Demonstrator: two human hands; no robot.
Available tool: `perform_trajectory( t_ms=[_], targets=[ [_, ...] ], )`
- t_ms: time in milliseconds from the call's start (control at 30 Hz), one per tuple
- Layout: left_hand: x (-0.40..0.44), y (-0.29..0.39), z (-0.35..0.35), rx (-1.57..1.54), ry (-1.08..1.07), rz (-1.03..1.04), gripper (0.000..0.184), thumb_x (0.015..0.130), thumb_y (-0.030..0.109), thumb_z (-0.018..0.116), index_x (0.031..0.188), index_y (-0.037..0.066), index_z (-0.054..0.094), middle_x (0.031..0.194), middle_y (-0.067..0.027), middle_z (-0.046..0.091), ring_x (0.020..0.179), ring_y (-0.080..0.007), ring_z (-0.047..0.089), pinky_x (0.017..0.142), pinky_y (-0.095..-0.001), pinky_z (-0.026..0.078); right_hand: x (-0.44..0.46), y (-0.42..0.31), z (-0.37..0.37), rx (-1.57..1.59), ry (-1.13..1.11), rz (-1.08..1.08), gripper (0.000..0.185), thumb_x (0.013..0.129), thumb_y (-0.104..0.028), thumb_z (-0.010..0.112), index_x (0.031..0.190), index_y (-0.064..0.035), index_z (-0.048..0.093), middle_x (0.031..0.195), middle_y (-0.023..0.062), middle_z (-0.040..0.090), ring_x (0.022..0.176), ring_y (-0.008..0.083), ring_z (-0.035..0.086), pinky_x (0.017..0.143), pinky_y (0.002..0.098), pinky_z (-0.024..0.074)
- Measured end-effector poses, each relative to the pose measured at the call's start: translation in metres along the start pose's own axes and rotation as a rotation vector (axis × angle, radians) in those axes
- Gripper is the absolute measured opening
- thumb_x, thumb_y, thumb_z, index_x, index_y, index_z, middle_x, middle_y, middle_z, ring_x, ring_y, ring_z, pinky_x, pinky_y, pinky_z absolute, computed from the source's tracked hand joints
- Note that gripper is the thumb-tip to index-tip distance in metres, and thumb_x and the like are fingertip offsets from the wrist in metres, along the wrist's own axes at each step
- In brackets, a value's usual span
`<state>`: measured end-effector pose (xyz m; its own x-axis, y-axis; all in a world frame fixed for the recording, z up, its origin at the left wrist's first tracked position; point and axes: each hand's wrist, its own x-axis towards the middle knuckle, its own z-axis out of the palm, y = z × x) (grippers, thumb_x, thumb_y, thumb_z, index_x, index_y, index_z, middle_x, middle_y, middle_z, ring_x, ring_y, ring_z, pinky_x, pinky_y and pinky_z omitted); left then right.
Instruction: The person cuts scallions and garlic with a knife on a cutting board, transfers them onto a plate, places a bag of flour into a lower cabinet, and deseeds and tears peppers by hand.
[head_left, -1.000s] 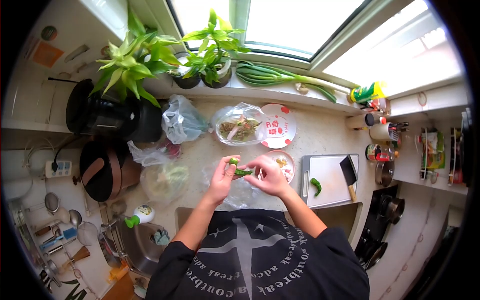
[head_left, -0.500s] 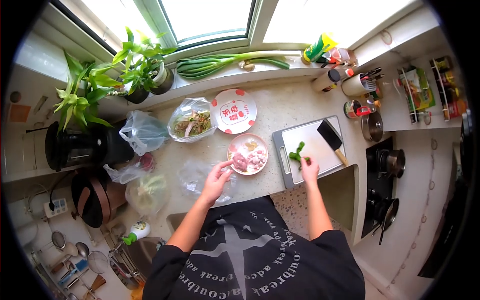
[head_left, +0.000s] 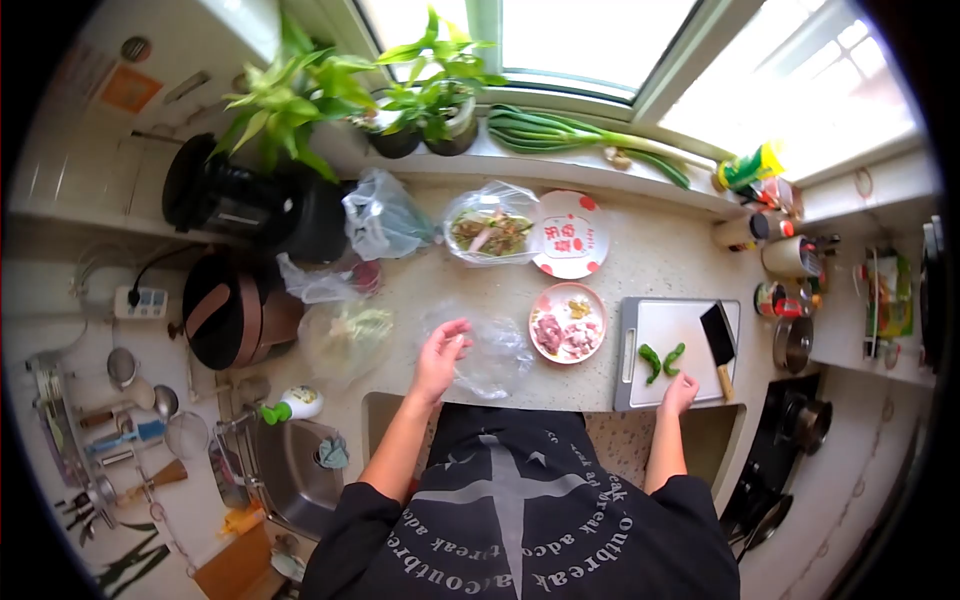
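Two curved green peppers [head_left: 650, 362] lie on the white cutting board [head_left: 700, 385] with its grey edge. My right hand [head_left: 681, 392] is at the board's near side, fingertips pinched together at the lower end of the right-hand pepper. A cleaver [head_left: 718, 338] with a wooden handle rests on the board's right part. My left hand [head_left: 440, 362] hovers by a crumpled clear plastic bag [head_left: 495, 358], its fingers loosely bent and apart, holding nothing. Between the hands stands a plate [head_left: 537, 300] with pieces of raw meat [head_left: 578, 340] and a small yellowish heap.
Behind are a red-and-white patterned plate [head_left: 590, 255] and a bag of vegetables [head_left: 492, 232]. Spring onions [head_left: 560, 133] lie on the sill. Bags, a rice cooker [head_left: 228, 310] and a sink [head_left: 310, 470] are at left. Jars and a pot [head_left: 792, 343] stand at right, beside the stove.
The view has swung left, so the counter things appear further right. My left hand has moved away from the meat plate to the plastic bag. The peppers lie further apart on the board.
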<state>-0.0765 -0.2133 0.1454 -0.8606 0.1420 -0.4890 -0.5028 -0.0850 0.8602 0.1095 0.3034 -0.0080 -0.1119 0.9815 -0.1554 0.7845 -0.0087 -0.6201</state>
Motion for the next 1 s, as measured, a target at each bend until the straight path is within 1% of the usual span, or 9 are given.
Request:
perform_trajectory(
  t_ms=[100,267,333,400,467,533,667,800,1000],
  targets=[
    [0.01,-0.007,-0.056,0.106,0.295,0.198,0.038,0.103,0.012,0.058,0.14,0.007,0.056,0.131,-0.0063,0.064,0.113,-0.0159,0.062,0.097,-0.0317,0.049,-0.044,-0.04,0.006,-0.04,-0.087,-0.217,0.029,0.094,-0.026,0.069,0.111,-0.0036,0.06,0.093,0.01,0.064,0.084,0.0231,0.063,0.077,0.0369,0.0508],
    [0.04,0.013,-0.181,0.525,0.988,0.25,0.053,0.094,0.021,0.07,0.142,0.005,0.054,0.127,-0.011,0.062,0.111,-0.0235,0.061,0.098,-0.0347,0.049,-0.123,-0.093,0.042,0.021,-0.304,-0.718,0.033,0.099,-0.02,0.068,0.075,0.0013,0.061,0.063,0.0065,0.056,0.058,0.0153,0.049,0.059,0.0337,0.045],
    [0.069,0.002,-0.223,0.743,1.223,0.352,0.052,0.094,0.025,0.071,0.139,0.004,0.057,0.121,-0.0125,0.065,0.104,-0.0247,0.062,0.093,-0.0362,0.049,-0.161,-0.116,0.047,0.09,-0.532,-0.721,0.029,0.096,-0.018,0.072,0.076,0.0012,0.062,0.066,0.0053,0.059,0.06,0.0127,0.052,0.059,0.0303,0.0451],
    [0.085,0.008,-0.25,0.68,1.196,0.333,0.048,0.094,0.027,0.072,0.133,0.003,0.06,0.112,-0.0132,0.067,0.096,-0.0248,0.062,0.088,-0.0375,0.05,-0.194,-0.135,0.049,0.097,-0.731,-0.771,0.026,0.093,-0.015,0.075,0.076,0.0012,0.063,0.067,0.0041,0.061,0.061,0.0109,0.053,0.059,0.0281,0.0456],
    [0.093,0.013,-0.269,0.343,0.9,0.198,0.041,0.094,0.028,0.073,0.124,0.0,0.064,0.101,-0.0131,0.068,0.088,-0.0238,0.063,0.083,-0.0384,0.05,-0.229,-0.163,0.042,0.125,-0.942,-0.834,0.019,0.091,-0.012,0.077,0.08,0.0009,0.068,0.069,0.0034,0.063,0.062,0.0099,0.056,0.06,0.0268,0.0466],
    [0.096,0.016,-0.27,0.391,0.839,0.183,0.033,0.094,0.026,0.073,0.114,0.0,0.066,0.093,-0.0094,0.069,0.082,-0.0202,0.064,0.077,-0.0362,0.05,-0.239,-0.161,0.052,0.137,-1.118,-0.911,0.014,0.091,-0.012,0.076,0.088,0.0001,0.07,0.074,0.0037,0.064,0.064,0.0099,0.058,0.06,0.0264,0.0472],
    [0.079,0.037,-0.215,0.078,0.591,0.317,0.018,0.094,0.017,0.072,0.101,0.001,0.067,0.09,-0.0013,0.069,0.078,-0.0124,0.064,0.071,-0.0289,0.049,-0.286,-0.202,0.046,0.107,-1.294,-1.029,0.013,0.089,-0.01,0.077,0.097,-0.0014,0.071,0.081,0.0042,0.065,0.067,0.0105,0.059,0.06,0.0254,0.0478],
    [0.034,0.064,-0.132,-0.189,0.252,0.244,0.013,0.097,0.008,0.061,0.105,0.004,0.07,0.107,-0.0032,0.072,0.092,-0.0126,0.069,0.079,-0.0295,0.056,-0.338,-0.258,0.034,0.182,-1.37,-1.068,0.04,0.086,-0.017,0.08,0.121,-0.0055,0.067,0.097,0.0096,0.066,0.073,0.0171,0.063,0.068,0.0316,0.0538],
    [0.005,0.057,-0.067,0.085,0.188,0.441,0.012,0.097,0.008,0.06,0.096,0.0,0.068,0.096,-0.0005,0.063,0.082,-0.0104,0.059,0.073,-0.0257,0.048,-0.389,-0.308,0.039,0.144,-1.173,-1.126,0.058,0.084,-0.024,0.083,0.136,-0.011,0.061,0.115,0.0139,0.06,0.087,0.0265,0.065,0.078,0.0393,0.0562]
  ],
)
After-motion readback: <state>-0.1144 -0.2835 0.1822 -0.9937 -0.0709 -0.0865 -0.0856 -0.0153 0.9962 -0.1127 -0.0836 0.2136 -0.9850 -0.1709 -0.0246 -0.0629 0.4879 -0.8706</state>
